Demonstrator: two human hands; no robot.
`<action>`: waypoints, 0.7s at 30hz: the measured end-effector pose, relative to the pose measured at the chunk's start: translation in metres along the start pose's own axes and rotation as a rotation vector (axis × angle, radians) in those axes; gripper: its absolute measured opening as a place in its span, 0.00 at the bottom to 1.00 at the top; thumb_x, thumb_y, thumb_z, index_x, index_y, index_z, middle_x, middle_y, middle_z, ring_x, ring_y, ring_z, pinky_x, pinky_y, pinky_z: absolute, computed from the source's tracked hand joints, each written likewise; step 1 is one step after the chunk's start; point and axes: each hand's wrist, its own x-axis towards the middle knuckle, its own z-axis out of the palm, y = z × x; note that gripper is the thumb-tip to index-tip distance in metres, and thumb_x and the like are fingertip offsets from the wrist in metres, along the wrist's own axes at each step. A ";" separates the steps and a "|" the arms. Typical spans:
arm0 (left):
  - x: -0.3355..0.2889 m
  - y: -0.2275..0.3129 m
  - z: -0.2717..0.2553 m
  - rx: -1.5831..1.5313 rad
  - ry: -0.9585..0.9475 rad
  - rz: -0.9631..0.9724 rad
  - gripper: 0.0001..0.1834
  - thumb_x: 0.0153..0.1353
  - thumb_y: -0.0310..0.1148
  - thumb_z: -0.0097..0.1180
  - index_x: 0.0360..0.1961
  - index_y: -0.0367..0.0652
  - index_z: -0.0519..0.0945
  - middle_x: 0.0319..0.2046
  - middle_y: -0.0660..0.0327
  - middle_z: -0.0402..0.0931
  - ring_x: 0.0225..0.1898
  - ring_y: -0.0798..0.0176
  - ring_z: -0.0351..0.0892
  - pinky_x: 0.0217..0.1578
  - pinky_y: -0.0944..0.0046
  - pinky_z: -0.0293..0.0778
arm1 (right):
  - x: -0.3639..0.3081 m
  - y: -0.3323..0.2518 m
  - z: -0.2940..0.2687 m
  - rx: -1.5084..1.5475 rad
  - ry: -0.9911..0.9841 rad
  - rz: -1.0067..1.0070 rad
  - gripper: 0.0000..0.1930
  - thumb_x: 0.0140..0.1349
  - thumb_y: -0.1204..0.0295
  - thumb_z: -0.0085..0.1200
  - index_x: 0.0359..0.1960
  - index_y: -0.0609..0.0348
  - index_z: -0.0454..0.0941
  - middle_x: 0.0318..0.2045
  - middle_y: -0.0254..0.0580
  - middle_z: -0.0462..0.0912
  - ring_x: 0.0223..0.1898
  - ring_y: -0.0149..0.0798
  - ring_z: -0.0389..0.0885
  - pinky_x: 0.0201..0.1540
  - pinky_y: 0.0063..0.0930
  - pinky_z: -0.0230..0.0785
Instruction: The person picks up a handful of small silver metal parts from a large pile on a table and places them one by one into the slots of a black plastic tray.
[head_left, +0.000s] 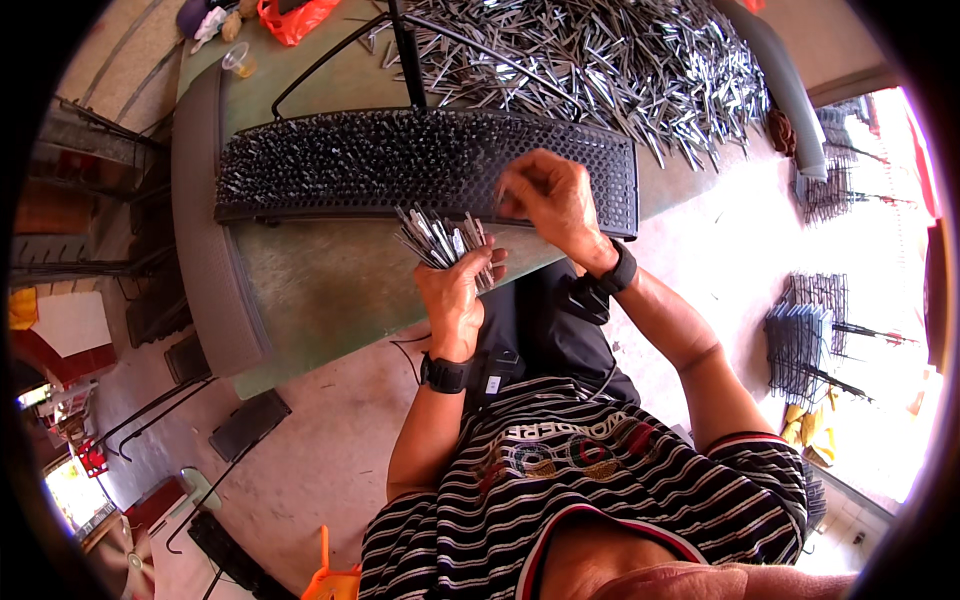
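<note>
My left hand (455, 292) is closed around a bunch of thin, silvery metal strips (436, 238), whose ends fan out above the fingers. My right hand (562, 205) hovers over the right part of a long black perforated rack (614, 190), its fingers pinched together. What the pinch holds, if anything, is too small and blurred to make out. Upright pieces packed closely fill the holes across the rack's left and middle. At its right end the bare holes show. The bunch in my left hand is just in front of the rack's near edge.
A large heap of loose metal strips (610, 60) covers the far side of the green table (310, 300). A black metal frame (405, 55) rises behind the rack. A clear plastic cup (240, 60) and a red bag (295, 18) lie far left. Wire racks (800, 340) stand right.
</note>
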 end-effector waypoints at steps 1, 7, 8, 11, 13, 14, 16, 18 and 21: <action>0.000 0.000 0.000 -0.001 0.004 -0.008 0.09 0.48 0.14 0.55 0.32 0.33 0.75 0.27 0.54 0.78 0.24 0.56 0.81 0.21 0.63 0.76 | 0.004 -0.001 0.002 0.058 0.074 -0.035 0.04 0.57 0.77 0.53 0.32 0.67 0.74 0.21 0.40 0.81 0.23 0.27 0.80 0.22 0.19 0.70; 0.004 -0.003 -0.007 0.022 -0.016 0.023 0.11 0.49 0.15 0.54 0.35 0.34 0.74 0.27 0.55 0.76 0.26 0.54 0.81 0.22 0.59 0.78 | 0.016 0.005 0.012 -0.044 0.150 -0.240 0.05 0.59 0.77 0.51 0.34 0.65 0.71 0.24 0.42 0.81 0.27 0.31 0.83 0.26 0.21 0.73; 0.003 -0.002 -0.006 0.011 -0.013 0.023 0.11 0.49 0.15 0.54 0.35 0.34 0.73 0.27 0.55 0.76 0.25 0.54 0.81 0.21 0.61 0.77 | 0.017 0.007 0.013 -0.070 0.146 -0.241 0.05 0.59 0.77 0.51 0.34 0.65 0.71 0.24 0.43 0.81 0.28 0.32 0.84 0.27 0.22 0.73; 0.000 0.003 0.000 -0.012 0.004 0.024 0.11 0.48 0.14 0.54 0.34 0.34 0.72 0.25 0.56 0.76 0.23 0.56 0.80 0.20 0.63 0.75 | 0.018 0.012 0.016 -0.171 0.109 -0.284 0.05 0.60 0.77 0.51 0.35 0.65 0.70 0.24 0.46 0.81 0.28 0.34 0.84 0.28 0.24 0.74; -0.001 0.004 0.001 -0.014 0.024 0.020 0.11 0.48 0.14 0.54 0.33 0.34 0.72 0.25 0.56 0.76 0.23 0.57 0.80 0.20 0.63 0.75 | 0.019 0.012 0.016 -0.255 0.093 -0.400 0.04 0.59 0.79 0.51 0.35 0.63 0.71 0.24 0.46 0.80 0.28 0.40 0.83 0.27 0.26 0.73; 0.000 0.005 0.000 -0.021 0.020 0.020 0.10 0.48 0.14 0.54 0.33 0.34 0.72 0.25 0.56 0.76 0.23 0.57 0.80 0.20 0.63 0.75 | 0.021 0.013 0.014 -0.321 0.068 -0.469 0.03 0.59 0.80 0.50 0.34 0.63 0.71 0.25 0.45 0.80 0.28 0.39 0.84 0.28 0.25 0.73; 0.000 0.005 -0.002 -0.035 0.009 0.022 0.10 0.48 0.14 0.55 0.32 0.34 0.72 0.25 0.56 0.76 0.23 0.57 0.80 0.19 0.63 0.75 | 0.023 0.011 0.013 -0.406 0.033 -0.549 0.03 0.59 0.81 0.49 0.34 0.63 0.72 0.25 0.45 0.80 0.28 0.39 0.83 0.28 0.25 0.73; 0.000 0.005 -0.002 -0.031 0.020 0.021 0.10 0.48 0.14 0.55 0.32 0.34 0.72 0.25 0.55 0.76 0.23 0.57 0.80 0.19 0.62 0.75 | 0.023 0.009 0.012 -0.444 0.016 -0.571 0.03 0.58 0.81 0.49 0.33 0.63 0.72 0.26 0.47 0.80 0.27 0.42 0.83 0.27 0.27 0.73; 0.000 0.005 -0.001 -0.028 0.028 0.033 0.09 0.48 0.14 0.55 0.31 0.34 0.73 0.24 0.55 0.76 0.22 0.57 0.80 0.19 0.63 0.75 | 0.027 0.019 0.008 -0.683 -0.076 -0.668 0.02 0.58 0.80 0.49 0.33 0.63 0.73 0.27 0.47 0.80 0.24 0.44 0.81 0.27 0.29 0.72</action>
